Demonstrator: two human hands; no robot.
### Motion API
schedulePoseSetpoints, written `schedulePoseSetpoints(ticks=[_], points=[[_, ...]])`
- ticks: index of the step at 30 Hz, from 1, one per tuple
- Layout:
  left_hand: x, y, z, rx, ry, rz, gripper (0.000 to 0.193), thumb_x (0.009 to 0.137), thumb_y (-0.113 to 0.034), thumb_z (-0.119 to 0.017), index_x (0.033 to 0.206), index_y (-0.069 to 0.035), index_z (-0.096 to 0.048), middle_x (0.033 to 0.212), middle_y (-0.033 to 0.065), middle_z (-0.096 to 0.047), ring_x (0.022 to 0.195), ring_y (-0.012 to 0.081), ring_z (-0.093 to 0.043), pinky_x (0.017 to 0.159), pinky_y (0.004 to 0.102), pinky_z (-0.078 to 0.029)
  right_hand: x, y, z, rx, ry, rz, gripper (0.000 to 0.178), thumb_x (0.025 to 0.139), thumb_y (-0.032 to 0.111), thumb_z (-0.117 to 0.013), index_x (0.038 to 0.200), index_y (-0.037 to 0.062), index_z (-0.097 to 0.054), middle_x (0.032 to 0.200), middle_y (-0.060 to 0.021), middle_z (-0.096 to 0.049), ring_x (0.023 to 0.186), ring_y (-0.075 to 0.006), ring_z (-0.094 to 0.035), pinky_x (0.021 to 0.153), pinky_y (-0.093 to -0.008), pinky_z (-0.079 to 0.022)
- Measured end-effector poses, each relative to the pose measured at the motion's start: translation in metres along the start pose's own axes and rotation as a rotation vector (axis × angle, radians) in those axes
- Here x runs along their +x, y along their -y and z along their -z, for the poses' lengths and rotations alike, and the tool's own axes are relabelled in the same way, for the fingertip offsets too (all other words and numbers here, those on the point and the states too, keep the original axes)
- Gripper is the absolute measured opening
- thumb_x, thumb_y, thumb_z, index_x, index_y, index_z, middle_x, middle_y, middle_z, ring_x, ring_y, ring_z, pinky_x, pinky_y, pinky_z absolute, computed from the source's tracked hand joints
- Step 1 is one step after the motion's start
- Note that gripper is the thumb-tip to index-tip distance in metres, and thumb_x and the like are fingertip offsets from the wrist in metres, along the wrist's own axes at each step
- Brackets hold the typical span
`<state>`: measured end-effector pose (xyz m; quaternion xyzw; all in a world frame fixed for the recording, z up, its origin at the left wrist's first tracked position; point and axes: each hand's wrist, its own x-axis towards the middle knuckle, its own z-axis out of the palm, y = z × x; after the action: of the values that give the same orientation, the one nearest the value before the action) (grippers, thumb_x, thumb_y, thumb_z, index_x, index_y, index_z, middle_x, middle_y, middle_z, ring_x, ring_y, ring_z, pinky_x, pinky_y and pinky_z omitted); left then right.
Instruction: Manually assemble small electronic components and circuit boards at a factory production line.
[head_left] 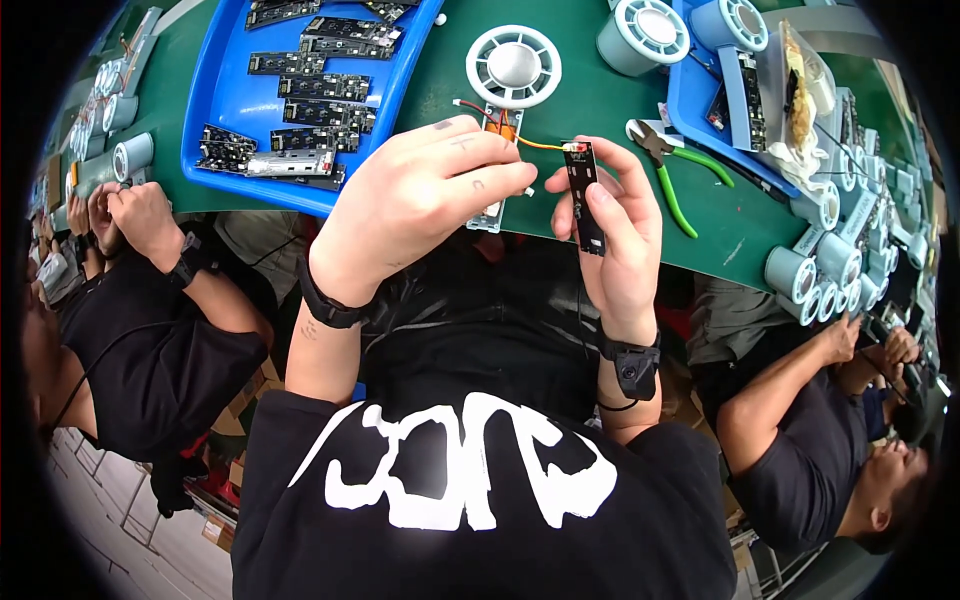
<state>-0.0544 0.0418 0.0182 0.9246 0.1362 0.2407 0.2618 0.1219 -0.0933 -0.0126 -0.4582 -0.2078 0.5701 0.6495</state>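
My right hand [622, 225] grips a narrow black circuit board [583, 200], held upright between thumb and fingers. Yellow and red wires [540, 146] run from a plug at the board's top end to a light-blue fan-shaped device [512, 68] lying on the table. My left hand [420, 205] is closed over the device's long handle part, its fingers curled. What its fingertips pinch is hidden beneath them. A red wire with a loose white plug [458, 102] sticks out beyond the left knuckles.
A blue tray [228, 100] of several circuit boards lies at left. Green-handled pliers [676, 185] rest at right, before another blue bin [690, 100] and several light-blue round housings [630, 45]. Co-workers sit on both sides, one's hand [145, 220] at left. The green table's front edge curves nearby.
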Motion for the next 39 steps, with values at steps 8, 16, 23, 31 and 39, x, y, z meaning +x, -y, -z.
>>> schedulePoseSetpoints(ticks=[8, 16, 23, 31, 39], points=[[0.015, -0.007, -0.025, -0.051, -0.317, 0.061, 0.022, 0.073, 0.0, -0.083, 0.094, -0.004, -0.076, 0.082, 0.0075, -0.068, 0.07, 0.0217, -0.066, 0.059, 0.0298, -0.053, -0.005, -0.009, -0.007, -0.09, -0.061, 0.11, 0.04, 0.101, 0.008, -0.056, 0.139, 0.0003, -0.05, 0.119, -0.0154, -0.063, 0.082, -0.0152, -0.061, 0.069, -0.025, -0.048], [0.015, -0.01, -0.031, 0.03, -0.371, 0.1, 0.023, 0.072, 0.0, -0.083, 0.093, -0.004, -0.076, 0.082, 0.0074, -0.067, 0.071, 0.0214, -0.066, 0.06, 0.0292, -0.054, -0.006, -0.011, -0.008, -0.155, -0.067, 0.173, 0.041, 0.1, 0.004, -0.057, 0.139, -0.0001, -0.05, 0.124, -0.0143, -0.061, 0.085, -0.015, -0.061, 0.069, -0.0245, -0.047], [0.016, -0.012, -0.031, 0.057, -0.341, 0.101, 0.023, 0.072, 0.0, -0.083, 0.093, -0.003, -0.075, 0.084, 0.008, -0.067, 0.072, 0.0223, -0.067, 0.061, 0.0302, -0.055, -0.007, -0.014, -0.01, -0.142, -0.058, 0.209, 0.041, 0.099, 0.002, -0.058, 0.139, -0.001, -0.05, 0.125, -0.014, -0.061, 0.086, -0.0147, -0.061, 0.069, -0.0239, -0.047], [0.018, -0.011, -0.029, 0.09, -0.328, 0.046, 0.024, 0.071, 0.0, -0.083, 0.093, -0.003, -0.074, 0.083, 0.008, -0.067, 0.069, 0.0233, -0.065, 0.057, 0.0308, -0.052, -0.008, -0.017, -0.01, -0.246, -0.05, 0.263, 0.042, 0.099, 0.001, -0.059, 0.139, -0.0025, -0.05, 0.126, -0.0148, -0.062, 0.085, -0.0135, -0.06, 0.07, -0.0231, -0.048], [0.019, -0.013, -0.033, 0.076, -0.347, 0.026, 0.024, 0.071, 0.001, -0.083, 0.092, -0.001, -0.073, 0.082, 0.0087, -0.066, 0.068, 0.0246, -0.064, 0.057, 0.0314, -0.051, -0.009, -0.024, -0.012, -0.276, -0.102, 0.343, 0.043, 0.098, -0.002, -0.061, 0.139, -0.0039, -0.05, 0.126, -0.015, -0.061, 0.087, -0.0137, -0.061, 0.073, -0.0246, -0.05]])
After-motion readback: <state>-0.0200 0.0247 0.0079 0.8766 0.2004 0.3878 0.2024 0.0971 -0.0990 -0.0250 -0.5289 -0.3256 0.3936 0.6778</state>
